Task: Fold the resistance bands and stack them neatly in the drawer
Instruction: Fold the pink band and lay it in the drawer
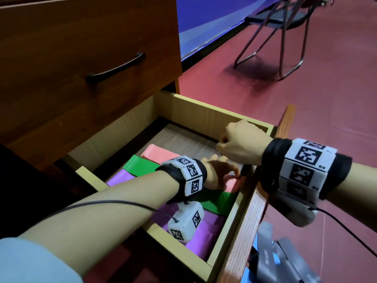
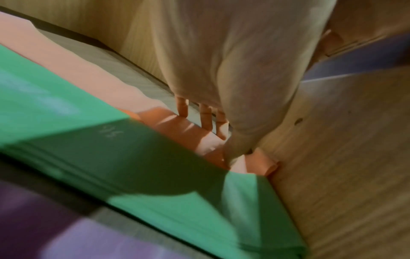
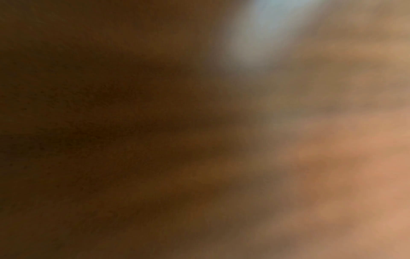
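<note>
Open drawer [image 1: 222, 115]: pink band [image 1: 161, 155], green band [image 1: 140, 165] and purple band [image 1: 206, 231] lie side by side. My left hand [image 1: 219, 172] presses straight fingers [image 2: 206, 115] on the pink band's end by the drawer front; my right hand [image 1: 242, 142], fingers curled, hovers above; whether it holds anything I cannot tell.

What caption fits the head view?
Left hand smooths the pink band beside green and purple bands in an open drawer.

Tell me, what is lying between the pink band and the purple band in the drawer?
The green band lies between the pink band and the purple band, side by side on the drawer floor. The head view shows it best.
</note>
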